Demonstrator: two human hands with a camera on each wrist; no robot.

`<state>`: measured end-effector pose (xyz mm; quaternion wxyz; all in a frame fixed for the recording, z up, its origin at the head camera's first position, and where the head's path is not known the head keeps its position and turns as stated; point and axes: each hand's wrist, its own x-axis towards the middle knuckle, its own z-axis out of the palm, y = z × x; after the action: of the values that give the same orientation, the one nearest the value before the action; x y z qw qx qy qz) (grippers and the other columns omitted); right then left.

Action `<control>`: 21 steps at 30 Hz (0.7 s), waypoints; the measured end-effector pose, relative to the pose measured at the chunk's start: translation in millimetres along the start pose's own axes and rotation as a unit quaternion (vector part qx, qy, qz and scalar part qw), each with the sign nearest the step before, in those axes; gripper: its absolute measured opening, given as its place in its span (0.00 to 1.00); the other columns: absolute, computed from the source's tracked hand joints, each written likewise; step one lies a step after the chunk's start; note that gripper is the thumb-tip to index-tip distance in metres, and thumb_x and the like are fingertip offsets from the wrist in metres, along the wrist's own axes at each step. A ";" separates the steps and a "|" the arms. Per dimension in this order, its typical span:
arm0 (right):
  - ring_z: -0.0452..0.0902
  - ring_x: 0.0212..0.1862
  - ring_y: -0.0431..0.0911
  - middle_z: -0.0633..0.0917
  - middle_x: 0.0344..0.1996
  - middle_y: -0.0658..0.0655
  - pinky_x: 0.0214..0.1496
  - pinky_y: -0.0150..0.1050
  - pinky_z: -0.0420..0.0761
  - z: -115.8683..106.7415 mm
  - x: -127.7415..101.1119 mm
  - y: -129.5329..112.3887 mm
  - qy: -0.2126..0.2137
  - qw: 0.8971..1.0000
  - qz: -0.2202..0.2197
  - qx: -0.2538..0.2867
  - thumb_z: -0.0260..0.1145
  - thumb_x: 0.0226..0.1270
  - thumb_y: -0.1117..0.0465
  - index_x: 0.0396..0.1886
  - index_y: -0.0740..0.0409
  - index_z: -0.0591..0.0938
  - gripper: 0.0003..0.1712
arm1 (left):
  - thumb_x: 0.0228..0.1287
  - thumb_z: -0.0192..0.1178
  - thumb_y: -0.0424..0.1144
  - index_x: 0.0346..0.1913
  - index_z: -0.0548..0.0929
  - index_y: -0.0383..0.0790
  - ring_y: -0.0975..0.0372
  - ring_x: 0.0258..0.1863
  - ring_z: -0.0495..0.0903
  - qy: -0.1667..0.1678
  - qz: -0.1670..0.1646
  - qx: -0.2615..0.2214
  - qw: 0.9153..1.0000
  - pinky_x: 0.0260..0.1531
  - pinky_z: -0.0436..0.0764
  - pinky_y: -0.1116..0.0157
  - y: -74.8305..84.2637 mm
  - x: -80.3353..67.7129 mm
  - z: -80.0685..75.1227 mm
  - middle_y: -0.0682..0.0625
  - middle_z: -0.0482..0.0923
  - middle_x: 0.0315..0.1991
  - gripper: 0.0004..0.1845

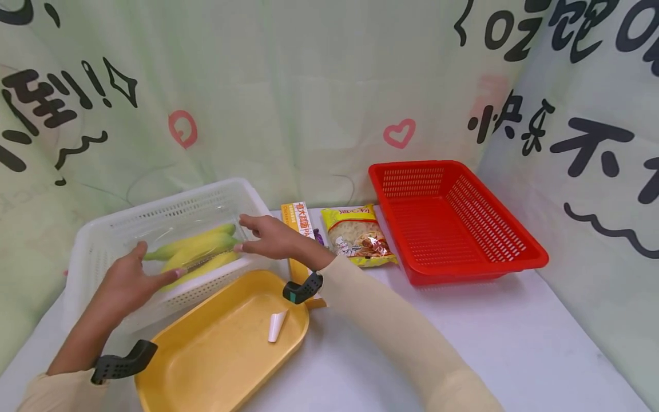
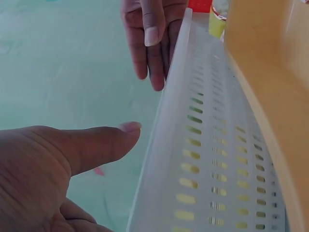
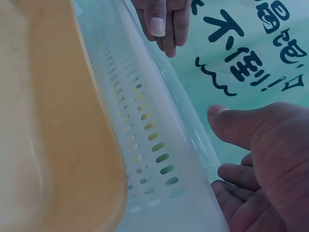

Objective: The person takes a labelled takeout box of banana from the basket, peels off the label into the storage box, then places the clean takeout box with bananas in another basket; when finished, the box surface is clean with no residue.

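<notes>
We find both hands over the white perforated basket (image 1: 103, 240), which serves as our landmark. The left hand (image 1: 126, 280) and right hand (image 1: 270, 236) lie flat with fingers straight, gripping nothing, pressing the clear film (image 1: 180, 229) stretched across its top. Inside lie corn cobs (image 1: 198, 252), long axis running hand to hand. Just before the basket sits a yellow tray (image 1: 206, 355) holding a small white roll (image 1: 277, 326); well right stands a red basket (image 1: 453, 223), unfilled.

Left hand (image 1: 126, 280) and right hand (image 1: 270, 236) reach forward, fingers (image 1: 250, 222) outstretched
</notes>
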<state>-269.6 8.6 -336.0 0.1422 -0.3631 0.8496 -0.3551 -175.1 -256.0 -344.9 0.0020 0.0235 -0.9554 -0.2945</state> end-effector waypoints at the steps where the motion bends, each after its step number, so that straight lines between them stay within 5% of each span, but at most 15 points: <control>1: 0.64 0.68 0.56 0.62 0.72 0.62 0.67 0.33 0.64 0.2 -0.4 1.3 0.004 1.000 -0.003 0.006 0.61 0.72 0.57 0.76 0.64 0.53 0.41 | 0.60 0.69 0.47 0.72 0.42 0.19 0.32 0.51 0.69 0.005 0.006 -0.006 1.000 0.46 0.75 0.36 1.8 0.1 1.6 0.19 0.55 0.64 0.55; 5: 0.64 0.68 0.56 0.63 0.72 0.62 0.67 0.32 0.64 -1.1 -3.1 6.0 0.024 0.999 -0.015 0.014 0.61 0.72 0.57 0.76 0.64 0.54 0.40 | 0.60 0.69 0.48 0.73 0.45 0.22 0.36 0.45 0.73 0.013 0.031 -0.020 0.999 0.41 0.80 0.40 10.1 1.3 6.1 0.21 0.61 0.62 0.54; 11: 0.64 0.69 0.54 0.65 0.71 0.61 0.66 0.32 0.65 -11.9 -13.4 21.2 0.059 0.998 -0.026 0.028 0.63 0.71 0.57 0.75 0.65 0.54 0.41 | 0.60 0.67 0.54 0.72 0.41 0.20 0.35 0.51 0.67 -0.009 0.047 -0.015 0.999 0.49 0.73 0.37 25.0 6.0 9.8 0.18 0.54 0.65 0.58; 21: 0.60 0.71 0.45 0.65 0.71 0.56 0.65 0.33 0.67 -39.0 -42.6 42.6 0.128 0.990 0.035 0.052 0.65 0.69 0.57 0.76 0.61 0.56 0.42 | 0.59 0.67 0.56 0.73 0.41 0.20 0.32 0.64 0.59 -0.039 0.068 -0.028 0.996 0.58 0.64 0.36 46.8 16.7 20.2 0.21 0.50 0.69 0.59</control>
<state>-281.4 79.3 -339.2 0.0632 -0.2769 0.8532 -0.4375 -194.2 -206.8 -335.4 -0.0149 -0.0536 -0.9455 -0.3207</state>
